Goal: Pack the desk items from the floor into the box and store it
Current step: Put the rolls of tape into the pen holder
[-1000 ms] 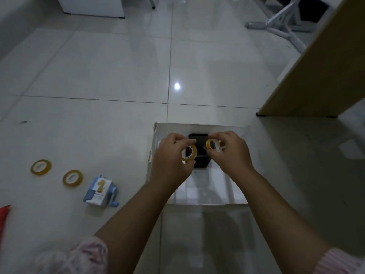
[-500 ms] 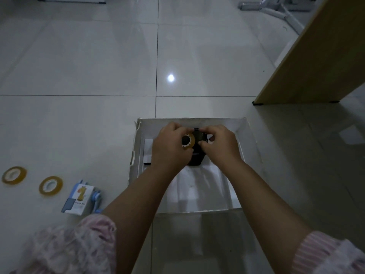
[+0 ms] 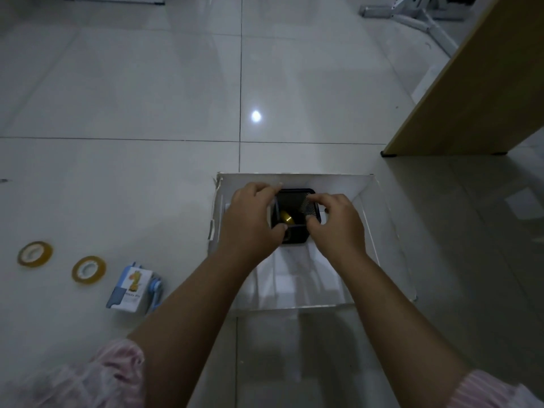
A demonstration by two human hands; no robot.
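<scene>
Left hand (image 3: 253, 222) grips the left wall of the black mesh holder (image 3: 295, 219) inside the white box (image 3: 379, 231); right hand (image 3: 335, 225) pinches its right wall; a yellow tape roll (image 3: 286, 218) lies inside the holder, partly hidden; two tape rolls (image 3: 89, 269) and a small carton (image 3: 131, 287) lie left of the box.

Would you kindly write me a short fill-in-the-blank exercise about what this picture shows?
1. Both hands reach into the white ____.
2. ____ tape rolls lie on the floor left of the box.
3. The left hand and right hand touch a black mesh ____.
4. The small blue carton lies ____ the box.

Answers: box; two; organizer; outside
</scene>
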